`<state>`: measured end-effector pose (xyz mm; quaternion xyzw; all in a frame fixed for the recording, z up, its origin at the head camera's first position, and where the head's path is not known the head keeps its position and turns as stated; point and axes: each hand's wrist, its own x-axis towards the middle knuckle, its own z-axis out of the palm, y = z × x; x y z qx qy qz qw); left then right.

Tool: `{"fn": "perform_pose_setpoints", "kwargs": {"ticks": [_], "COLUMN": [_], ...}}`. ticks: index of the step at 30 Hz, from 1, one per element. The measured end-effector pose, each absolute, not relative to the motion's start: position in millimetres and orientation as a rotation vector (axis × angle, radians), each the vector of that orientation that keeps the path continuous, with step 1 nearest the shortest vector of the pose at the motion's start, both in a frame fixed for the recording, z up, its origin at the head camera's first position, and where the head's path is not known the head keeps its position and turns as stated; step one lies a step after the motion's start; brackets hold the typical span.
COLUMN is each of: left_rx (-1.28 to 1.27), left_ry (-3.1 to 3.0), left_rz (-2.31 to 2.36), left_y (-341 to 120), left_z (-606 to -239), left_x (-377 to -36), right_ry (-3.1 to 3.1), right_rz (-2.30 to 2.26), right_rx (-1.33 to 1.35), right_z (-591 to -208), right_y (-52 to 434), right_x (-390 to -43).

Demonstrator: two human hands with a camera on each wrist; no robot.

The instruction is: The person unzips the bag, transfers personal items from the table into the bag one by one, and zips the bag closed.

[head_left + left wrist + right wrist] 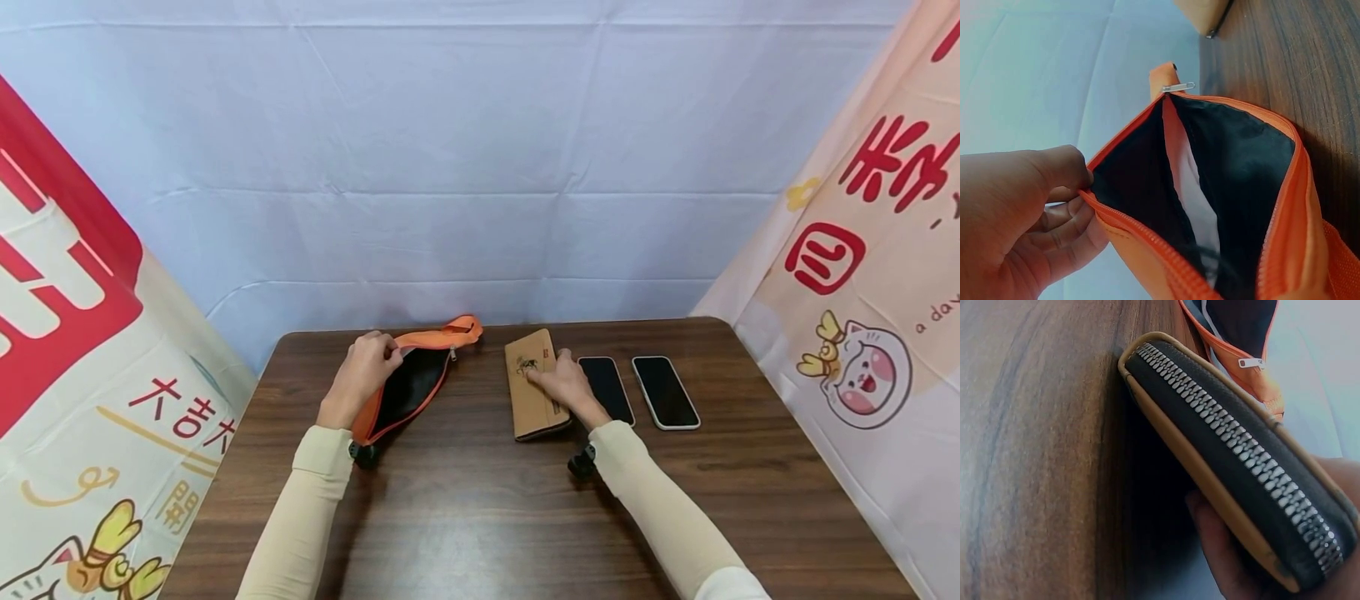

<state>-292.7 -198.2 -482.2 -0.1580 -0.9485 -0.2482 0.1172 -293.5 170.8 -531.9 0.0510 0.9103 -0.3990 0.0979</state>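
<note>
My left hand pinches the rim of an orange zippered pouch between thumb and fingers. The pouch gapes wide in the left wrist view, showing a black lining with a pale strip inside; its silver zipper pull sits at the far end. With my right hand I grip a tan zip-around wallet, thumb on its printed face and fingers beneath. In the right wrist view the wallet's closed metal zipper faces the camera, tilted over the table.
Right of the wallet, two dark-screened phones lie on the brown wooden table: one phone close by my right hand, another phone with a pale edge farther right. A pale cloth backdrop hangs behind the table, with printed cloths at both sides.
</note>
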Motion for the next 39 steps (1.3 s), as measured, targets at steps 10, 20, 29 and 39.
{"fn": "perform_pose_setpoints", "kwargs": {"ticks": [10,20,29,39], "left_rx": [-0.464,-0.467,-0.462,-0.457], "left_ry": [-2.778,-2.773,-2.769,-2.778], "left_rz": [-0.724,-0.730,-0.728,-0.733], "left_y": [-197.3,-198.0,-198.3,-198.7], "left_z": [-481.5,-479.3,-479.6,-479.2], "left_x": [-293.7,-291.3,-291.5,-290.8], "right_ry": [2.665,2.656,2.670,2.684], "right_rz": [-1.256,-1.268,-1.266,-1.243], "right_rx": [0.142,0.134,0.143,0.137], "right_z": [-529.8,-530.1,-530.2,-528.9], "right_y": [169.8,169.6,168.5,166.6], "right_x": [-291.2,-290.3,-290.0,-291.2]}}
